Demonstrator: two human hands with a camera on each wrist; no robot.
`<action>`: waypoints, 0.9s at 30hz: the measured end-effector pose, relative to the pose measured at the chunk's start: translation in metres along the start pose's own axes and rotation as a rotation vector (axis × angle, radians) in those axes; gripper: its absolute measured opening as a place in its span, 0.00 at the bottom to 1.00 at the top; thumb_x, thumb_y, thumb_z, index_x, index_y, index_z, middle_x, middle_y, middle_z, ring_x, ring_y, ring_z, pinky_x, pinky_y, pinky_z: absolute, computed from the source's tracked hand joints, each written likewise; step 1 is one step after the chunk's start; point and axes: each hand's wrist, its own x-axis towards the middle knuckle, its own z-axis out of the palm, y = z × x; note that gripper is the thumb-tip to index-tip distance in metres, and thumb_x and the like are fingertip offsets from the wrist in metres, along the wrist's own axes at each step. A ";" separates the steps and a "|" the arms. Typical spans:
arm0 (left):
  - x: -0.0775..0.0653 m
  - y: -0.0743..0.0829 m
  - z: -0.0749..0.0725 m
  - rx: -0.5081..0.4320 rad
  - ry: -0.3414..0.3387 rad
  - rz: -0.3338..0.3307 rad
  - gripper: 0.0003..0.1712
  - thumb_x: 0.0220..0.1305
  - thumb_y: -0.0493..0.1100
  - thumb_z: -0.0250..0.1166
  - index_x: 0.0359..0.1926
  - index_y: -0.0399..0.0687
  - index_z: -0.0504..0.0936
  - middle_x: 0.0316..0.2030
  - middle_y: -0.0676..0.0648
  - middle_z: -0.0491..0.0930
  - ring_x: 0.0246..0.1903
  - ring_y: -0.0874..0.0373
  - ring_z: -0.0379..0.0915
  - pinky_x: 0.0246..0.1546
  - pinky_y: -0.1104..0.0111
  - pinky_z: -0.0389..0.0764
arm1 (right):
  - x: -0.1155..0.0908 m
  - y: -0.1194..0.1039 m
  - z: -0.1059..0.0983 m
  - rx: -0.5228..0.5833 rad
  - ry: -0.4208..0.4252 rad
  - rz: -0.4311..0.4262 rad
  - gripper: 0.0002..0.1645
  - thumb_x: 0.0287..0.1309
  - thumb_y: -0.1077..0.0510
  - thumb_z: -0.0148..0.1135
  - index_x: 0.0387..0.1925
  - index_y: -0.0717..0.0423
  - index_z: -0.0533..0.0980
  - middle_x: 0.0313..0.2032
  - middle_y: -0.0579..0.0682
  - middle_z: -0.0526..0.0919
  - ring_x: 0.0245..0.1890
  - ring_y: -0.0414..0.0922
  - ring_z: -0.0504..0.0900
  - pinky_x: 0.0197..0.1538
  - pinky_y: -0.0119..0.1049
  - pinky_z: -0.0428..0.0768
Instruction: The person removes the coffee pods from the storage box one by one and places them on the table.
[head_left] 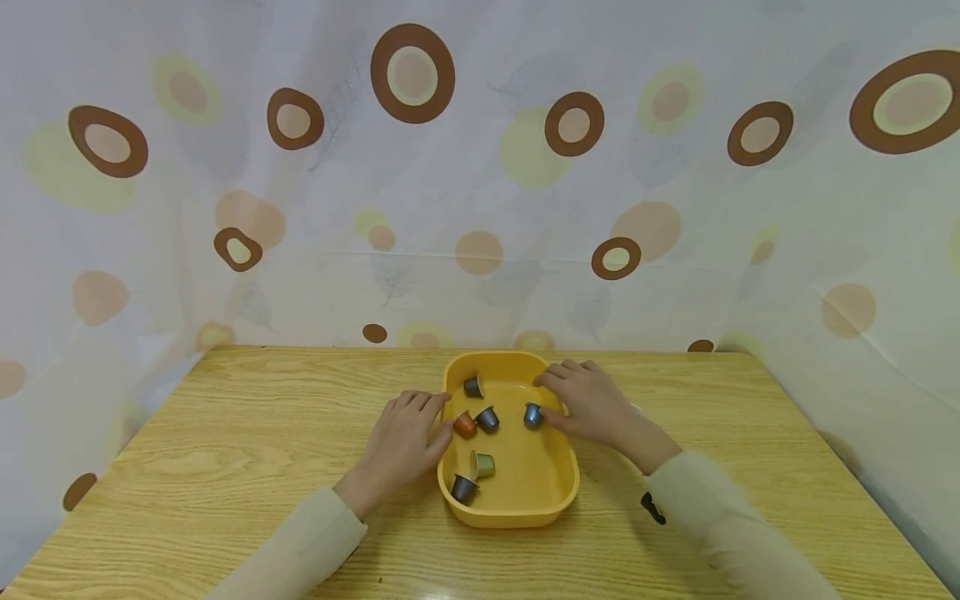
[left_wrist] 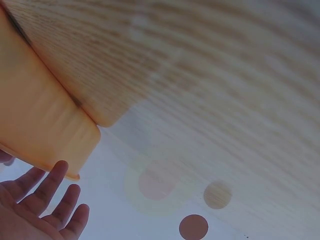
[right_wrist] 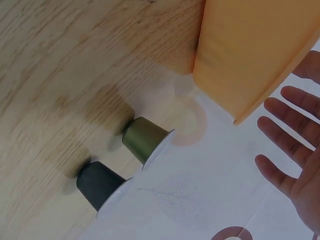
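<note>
A yellow plastic tray [head_left: 517, 521] stands on the table with several coffee capsules in it. Along its left side are a black capsule [head_left: 472, 386], an orange one [head_left: 465, 425], a dark grey one [head_left: 487, 419], a green one [head_left: 482, 464] and another black one [head_left: 463, 489]. A blue capsule [head_left: 533, 415] lies near the right wall. My left hand [head_left: 405, 437] is at the left rim, fingers loosely spread. My right hand [head_left: 592, 404] is at the right rim with fingers apart, its thumb close to the blue capsule; I cannot tell whether they touch.
Outside the tray, a green capsule [right_wrist: 145, 141] and a black capsule [right_wrist: 101, 186] stand on the wooden table [head_left: 300, 400], mostly hidden by my right arm in the head view. A patterned cloth [head_left: 480, 167] hangs behind the table and along its sides.
</note>
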 end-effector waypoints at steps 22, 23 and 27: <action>0.000 -0.001 0.001 -0.002 0.020 0.012 0.20 0.63 0.50 0.54 0.52 0.47 0.76 0.44 0.48 0.80 0.46 0.51 0.73 0.46 0.58 0.75 | 0.012 -0.005 0.016 -0.008 -0.147 -0.026 0.20 0.49 0.52 0.66 0.45 0.50 0.77 0.43 0.47 0.80 0.44 0.47 0.77 0.50 0.49 0.72; 0.000 -0.001 0.001 -0.003 0.019 0.011 0.20 0.63 0.50 0.54 0.52 0.47 0.76 0.44 0.48 0.80 0.46 0.51 0.73 0.46 0.58 0.75 | 0.013 -0.005 0.017 -0.008 -0.150 -0.029 0.20 0.49 0.53 0.66 0.45 0.50 0.77 0.43 0.47 0.80 0.43 0.47 0.77 0.50 0.49 0.72; 0.000 0.001 0.000 -0.006 0.008 0.006 0.20 0.63 0.49 0.53 0.52 0.46 0.76 0.44 0.47 0.80 0.47 0.51 0.73 0.46 0.58 0.74 | 0.015 -0.004 0.018 -0.006 -0.174 -0.034 0.19 0.49 0.54 0.66 0.45 0.50 0.77 0.42 0.47 0.80 0.43 0.48 0.77 0.49 0.49 0.72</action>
